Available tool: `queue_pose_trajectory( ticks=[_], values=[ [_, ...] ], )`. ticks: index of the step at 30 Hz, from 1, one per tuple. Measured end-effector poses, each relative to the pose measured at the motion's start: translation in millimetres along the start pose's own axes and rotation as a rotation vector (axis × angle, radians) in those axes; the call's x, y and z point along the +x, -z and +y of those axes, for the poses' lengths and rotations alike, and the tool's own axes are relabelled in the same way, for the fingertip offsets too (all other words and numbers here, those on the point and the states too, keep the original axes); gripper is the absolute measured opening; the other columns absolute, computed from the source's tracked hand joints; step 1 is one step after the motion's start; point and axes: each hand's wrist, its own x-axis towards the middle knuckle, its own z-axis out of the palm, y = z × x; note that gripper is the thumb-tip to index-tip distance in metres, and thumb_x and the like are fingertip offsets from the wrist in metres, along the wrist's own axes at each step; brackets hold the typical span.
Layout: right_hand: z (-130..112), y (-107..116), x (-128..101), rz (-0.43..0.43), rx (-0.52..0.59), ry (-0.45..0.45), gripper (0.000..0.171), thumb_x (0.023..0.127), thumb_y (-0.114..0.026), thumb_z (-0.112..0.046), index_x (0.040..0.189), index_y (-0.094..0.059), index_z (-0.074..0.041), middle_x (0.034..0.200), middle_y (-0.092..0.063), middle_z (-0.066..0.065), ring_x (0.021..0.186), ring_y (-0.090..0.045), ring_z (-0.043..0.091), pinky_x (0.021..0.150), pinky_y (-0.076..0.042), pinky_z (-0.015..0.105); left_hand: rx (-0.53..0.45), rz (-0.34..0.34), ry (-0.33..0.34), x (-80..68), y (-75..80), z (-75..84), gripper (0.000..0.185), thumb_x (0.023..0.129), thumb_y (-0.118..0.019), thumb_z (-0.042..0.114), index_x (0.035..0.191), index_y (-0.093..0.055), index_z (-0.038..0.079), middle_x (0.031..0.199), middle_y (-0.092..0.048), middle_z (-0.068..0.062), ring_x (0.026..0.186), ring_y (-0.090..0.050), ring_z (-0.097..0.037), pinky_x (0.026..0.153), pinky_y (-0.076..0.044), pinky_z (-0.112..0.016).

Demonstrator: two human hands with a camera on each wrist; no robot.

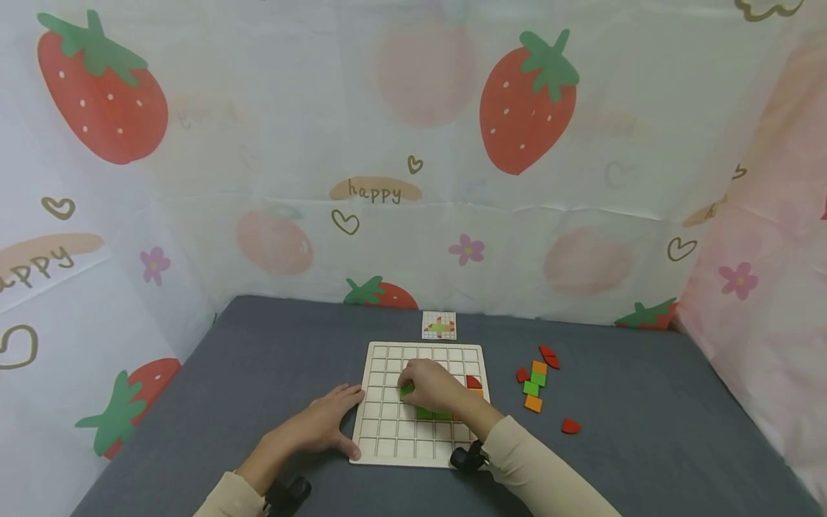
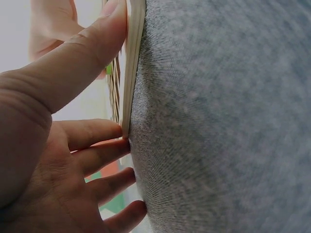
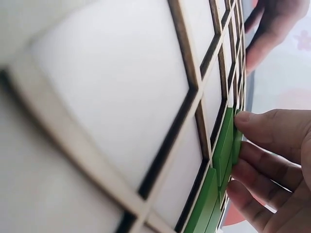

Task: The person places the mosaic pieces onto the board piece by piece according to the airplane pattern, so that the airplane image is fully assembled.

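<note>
In the head view, the board (image 1: 386,429) below centre holds red, orange and green tiles (image 1: 424,414), and the right hand (image 1: 434,385), I'd guess, is fitting another green piece (image 1: 405,390). The left wrist view shows the left hand (image 2: 56,162), thumb and fingers apart, against the board's edge, upper left. At right in the right wrist view, fingertips pinch that piece, which probably wants pressing flat.

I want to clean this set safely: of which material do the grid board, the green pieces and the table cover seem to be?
Grid board: probably bare wood, matt and pale, with dark, burnt-looking edges inside its cells.
Green pieces: perhaps painted wood, smooth with slight sheen; plastic is possible.
Table cover: likely fabric, dull grey, fine-textured.
</note>
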Motion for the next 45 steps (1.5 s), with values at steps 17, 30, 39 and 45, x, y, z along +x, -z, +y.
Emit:
queue_pose_trajectory(
  ticks=[17, 30, 39, 45],
  values=[
    [-1.1, 6.8, -2.6, -0.020, 0.041, -0.016, 0.019, 0.079, -0.063, -0.014, 0.096, -0.071, -0.011, 0.092, -0.063, -0.001, 0.081, -0.057, 0.010, 0.071, -0.047, 0.021, 0.006, -0.001, -0.012, -1.3, 0.9, 1.0, 0.097, 0.060, -0.078, 0.043, 0.139, -0.035, 0.005, 0.146, -0.032, -0.013, 0.137, -0.021, -0.035, 0.104, -0.024, -0.058],
    [22.5, 39.9, -32.2, 0.084, 0.166, -0.066, 0.023, 0.082, -0.064, -0.017, 0.101, -0.068, -0.006, 0.094, -0.062, 0.004, 0.084, -0.054, 0.014, 0.073, -0.046, 0.030, 0.034, 0.013, -0.016, 0.9, -0.1, 0.4, 0.099, 0.058, -0.078, 0.043, 0.139, -0.035, 0.006, 0.146, -0.031, -0.012, 0.138, -0.021, -0.036, 0.103, -0.024, -0.060],
    [58.0, 50.4, -59.2, 0.129, 0.144, -0.197, 0.024, 0.079, -0.067, -0.018, 0.100, -0.068, -0.006, 0.092, -0.062, 0.003, 0.082, -0.054, 0.013, 0.071, -0.047, 0.028, 0.015, 0.011, 0.000, 0.6, -0.8, 1.3, 0.097, 0.060, -0.079, 0.041, 0.139, -0.035, 0.006, 0.146, -0.031, -0.011, 0.138, -0.020, -0.033, 0.104, -0.023, -0.059],
    [86.3, 52.3, -79.2, 0.167, 0.122, -0.249, 0.022, 0.079, -0.067, -0.017, 0.098, -0.068, -0.006, 0.095, -0.061, 0.004, 0.083, -0.055, 0.017, 0.070, -0.047, 0.029, 0.004, -0.005, 0.004, 0.7, 0.7, 0.0, 0.097, 0.060, -0.078, 0.041, 0.139, -0.034, 0.006, 0.146, -0.031, -0.012, 0.138, -0.020, -0.034, 0.103, -0.022, -0.060]
  ],
)
